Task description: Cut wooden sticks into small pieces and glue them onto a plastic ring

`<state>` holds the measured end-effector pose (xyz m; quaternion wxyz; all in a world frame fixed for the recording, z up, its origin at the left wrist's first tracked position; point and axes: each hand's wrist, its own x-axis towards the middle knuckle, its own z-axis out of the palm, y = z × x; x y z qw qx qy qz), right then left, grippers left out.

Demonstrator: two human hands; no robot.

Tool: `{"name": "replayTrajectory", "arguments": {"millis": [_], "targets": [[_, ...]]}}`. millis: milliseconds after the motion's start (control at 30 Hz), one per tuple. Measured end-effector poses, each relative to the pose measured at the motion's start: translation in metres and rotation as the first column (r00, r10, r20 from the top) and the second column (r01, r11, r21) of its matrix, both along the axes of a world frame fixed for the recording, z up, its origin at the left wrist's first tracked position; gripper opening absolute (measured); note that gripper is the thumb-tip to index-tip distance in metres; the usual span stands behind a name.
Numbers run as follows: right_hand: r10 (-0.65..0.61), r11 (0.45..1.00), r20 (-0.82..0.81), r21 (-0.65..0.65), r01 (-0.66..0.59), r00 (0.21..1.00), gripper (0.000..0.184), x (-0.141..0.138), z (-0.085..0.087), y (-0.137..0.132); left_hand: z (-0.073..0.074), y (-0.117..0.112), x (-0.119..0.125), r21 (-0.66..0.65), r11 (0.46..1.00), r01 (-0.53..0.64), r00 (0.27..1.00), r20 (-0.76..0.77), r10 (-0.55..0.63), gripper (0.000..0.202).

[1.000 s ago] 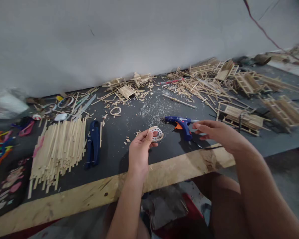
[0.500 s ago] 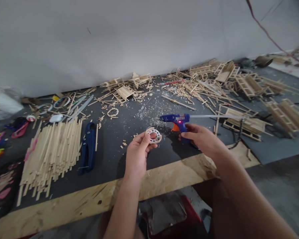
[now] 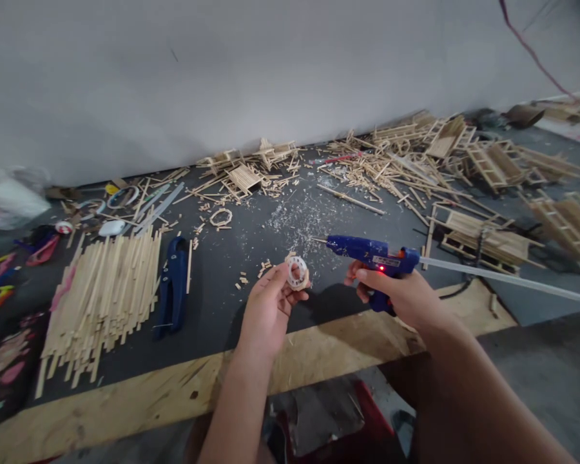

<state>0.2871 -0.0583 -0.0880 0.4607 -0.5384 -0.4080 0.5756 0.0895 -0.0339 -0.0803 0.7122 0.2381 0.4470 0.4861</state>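
Observation:
Between the thumb and fingers of my left hand (image 3: 269, 303) is a small white ring with holes (image 3: 297, 272), tilted, with bits of wood along its edge. My right hand (image 3: 401, 293) is wrapped round the handle of a blue glue gun (image 3: 362, 248), its red light lit. A long clear glue stick (image 3: 502, 278) sticks out of the gun's back. The nozzle points left, over the table and apart from the ring. Short wooden pieces (image 3: 265, 267) lie on the dark tabletop just beyond my left hand.
Left of my hands lie a pile of thin wooden sticks (image 3: 101, 296) and a blue hand tool (image 3: 173, 283). A small wooden ring (image 3: 221, 217) lies farther back. Loose sticks (image 3: 367, 167) and wooden models (image 3: 488, 238) cover the back and right. The table's plywood edge (image 3: 174, 399) runs nearest me.
My right hand has drawn the glue gun to the right and turned it, so the glue stick now slants down to the right. The ring in my left hand has tilted more upright.

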Motion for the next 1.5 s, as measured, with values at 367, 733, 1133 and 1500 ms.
{"name": "replayTrajectory", "arguments": {"millis": [367, 733, 1133, 1500], "targets": [[0.076, 0.992, 0.118, -0.108, -0.063, 0.99, 0.025, -0.01, 0.006, -0.002, 0.003, -0.001, 0.002, 0.007, 1.0, 0.006, 1.0, 0.007, -0.006, 0.017], [0.097, 0.988, 0.178, -0.14, -0.072, 0.979, 0.022, -0.012, 0.002, -0.001, 0.0, 0.0, 0.002, 0.006, 1.0, -0.004, 1.0, 0.023, 0.004, 0.017], [0.114, 0.984, 0.251, -0.164, -0.074, 0.961, 0.018, -0.013, 0.002, 0.0, 0.001, 0.001, 0.002, -0.006, 1.0, -0.002, 1.0, 0.03, 0.002, 0.017], [0.131, 0.981, 0.273, -0.175, -0.084, 0.953, 0.019, -0.013, 0.005, 0.0, -0.001, 0.001, 0.002, -0.008, 1.0, -0.006, 1.0, 0.026, 0.006, 0.019]]}}
